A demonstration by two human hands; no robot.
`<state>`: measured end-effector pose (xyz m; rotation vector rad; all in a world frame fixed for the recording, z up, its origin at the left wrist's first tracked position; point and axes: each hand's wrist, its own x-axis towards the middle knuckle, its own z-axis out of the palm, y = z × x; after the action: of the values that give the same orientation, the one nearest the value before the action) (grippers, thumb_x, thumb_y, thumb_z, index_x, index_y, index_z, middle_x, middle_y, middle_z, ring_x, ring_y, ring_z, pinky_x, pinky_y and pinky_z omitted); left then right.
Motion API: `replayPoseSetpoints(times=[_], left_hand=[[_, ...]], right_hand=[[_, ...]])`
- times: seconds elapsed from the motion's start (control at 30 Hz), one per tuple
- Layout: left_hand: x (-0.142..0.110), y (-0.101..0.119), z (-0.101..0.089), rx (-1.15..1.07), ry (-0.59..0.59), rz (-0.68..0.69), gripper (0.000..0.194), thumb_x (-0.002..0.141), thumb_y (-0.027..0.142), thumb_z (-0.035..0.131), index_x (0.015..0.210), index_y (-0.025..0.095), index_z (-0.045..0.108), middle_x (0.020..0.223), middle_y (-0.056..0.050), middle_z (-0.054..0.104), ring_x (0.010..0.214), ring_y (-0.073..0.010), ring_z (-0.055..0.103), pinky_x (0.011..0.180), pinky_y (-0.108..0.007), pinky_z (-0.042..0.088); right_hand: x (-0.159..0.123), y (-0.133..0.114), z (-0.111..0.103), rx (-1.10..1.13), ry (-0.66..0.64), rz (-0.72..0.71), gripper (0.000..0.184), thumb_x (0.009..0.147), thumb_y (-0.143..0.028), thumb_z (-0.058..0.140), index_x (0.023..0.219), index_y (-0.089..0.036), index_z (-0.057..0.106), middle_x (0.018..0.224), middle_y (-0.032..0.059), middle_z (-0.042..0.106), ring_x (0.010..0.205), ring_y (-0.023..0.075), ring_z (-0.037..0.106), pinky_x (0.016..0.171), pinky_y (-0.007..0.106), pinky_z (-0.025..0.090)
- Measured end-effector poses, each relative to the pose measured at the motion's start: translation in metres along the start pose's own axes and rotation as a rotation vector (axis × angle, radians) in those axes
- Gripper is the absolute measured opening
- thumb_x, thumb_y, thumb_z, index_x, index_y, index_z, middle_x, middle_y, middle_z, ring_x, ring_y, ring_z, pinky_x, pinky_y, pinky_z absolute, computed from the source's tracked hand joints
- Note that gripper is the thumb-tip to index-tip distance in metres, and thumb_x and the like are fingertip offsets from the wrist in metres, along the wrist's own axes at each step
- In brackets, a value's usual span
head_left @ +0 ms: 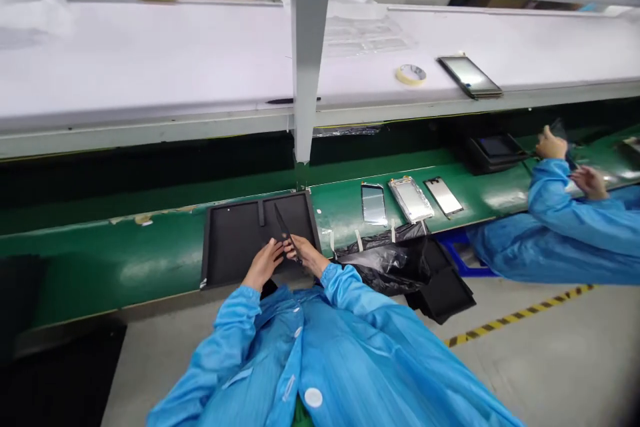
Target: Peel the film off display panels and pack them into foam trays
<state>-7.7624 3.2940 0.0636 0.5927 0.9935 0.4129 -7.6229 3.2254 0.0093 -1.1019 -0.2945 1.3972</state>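
Observation:
In my right hand [306, 252] is a thin dark flat piece [281, 219], tilted and seen almost edge-on, so its exact kind is unclear. The fingers are closed around its lower part. My left hand [265, 263] is just beside it, fingers stretched toward the right hand's fingertips; whether they touch the piece is hard to make out. Below both hands lies a shallow black tray [233, 240] with a raised rim and a short divider bar [261, 213].
Right of the tray on the green bench [165, 257] lie a dark-framed screen panel [374, 205], a wrapped stack of panels [411, 200] and another panel [444, 197]. A black plastic bag [380, 263] hangs at the bench edge. A co-worker's hands [553, 145] are at the right. A post [306, 67] stands ahead.

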Motion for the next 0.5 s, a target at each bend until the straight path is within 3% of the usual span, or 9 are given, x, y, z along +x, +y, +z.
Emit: replayPoseSetpoints(times=[0.07,0.1,0.2,0.3,0.43,0.5], left_hand=[[0.006,-0.008,0.021,-0.020,-0.018,-0.007,0.030,0.092,0.040,0.068,0.103,0.012,0.069,0.097,-0.013,0.075,0.076,-0.0196,0.071,0.079,-0.038,0.058],[0.008,-0.010,0.027,-0.029,-0.009,-0.002,0.031,0.092,0.040,0.068,0.102,0.011,0.070,0.090,-0.012,0.074,0.071,-0.0188,0.070,0.075,-0.037,0.059],[0.009,-0.011,0.027,-0.032,0.069,0.046,0.039,0.094,0.048,0.061,0.098,0.011,0.069,0.082,-0.011,0.074,0.073,-0.0198,0.071,0.074,-0.035,0.059],[0.012,-0.003,0.020,0.009,0.120,0.107,0.045,0.095,0.054,0.056,0.097,0.011,0.070,0.088,-0.014,0.075,0.087,-0.0244,0.073,0.082,-0.038,0.060],[0.037,0.003,0.025,0.127,0.204,0.186,0.017,0.077,0.023,0.076,0.088,0.013,0.067,0.086,-0.011,0.075,0.093,-0.0236,0.073,0.091,-0.036,0.056],[0.055,-0.001,0.031,0.200,0.259,0.210,0.019,0.070,0.013,0.074,0.087,0.014,0.066,0.082,-0.007,0.074,0.090,-0.0219,0.072,0.092,-0.035,0.054]], right_hand=[[-0.008,0.000,0.000,0.082,-0.109,0.047,0.030,0.085,-0.042,0.073,0.101,-0.017,0.066,0.080,0.0025,0.062,0.060,0.0093,0.052,0.051,0.019,0.041],[-0.010,-0.002,0.000,0.063,-0.090,0.040,0.027,0.087,-0.040,0.071,0.101,-0.018,0.066,0.081,0.0031,0.064,0.062,0.0102,0.054,0.052,0.020,0.043],[-0.009,-0.013,-0.004,-0.250,0.208,-0.101,0.028,0.091,-0.029,0.064,0.117,-0.020,0.064,0.105,0.0071,0.070,0.094,0.0168,0.066,0.079,0.028,0.056],[-0.002,-0.026,-0.008,-0.662,0.409,-0.172,0.050,0.093,-0.022,0.057,0.142,-0.018,0.052,0.137,0.0126,0.063,0.129,0.0216,0.057,0.112,0.037,0.043],[0.009,-0.037,-0.012,-1.056,0.425,-0.090,0.058,0.097,-0.020,0.047,0.153,-0.006,0.040,0.142,0.0228,0.056,0.135,0.0262,0.053,0.114,0.038,0.039],[0.009,-0.042,-0.021,-1.195,0.422,-0.114,0.057,0.096,-0.019,0.046,0.152,-0.006,0.043,0.141,0.0231,0.056,0.133,0.0273,0.054,0.112,0.038,0.041]])
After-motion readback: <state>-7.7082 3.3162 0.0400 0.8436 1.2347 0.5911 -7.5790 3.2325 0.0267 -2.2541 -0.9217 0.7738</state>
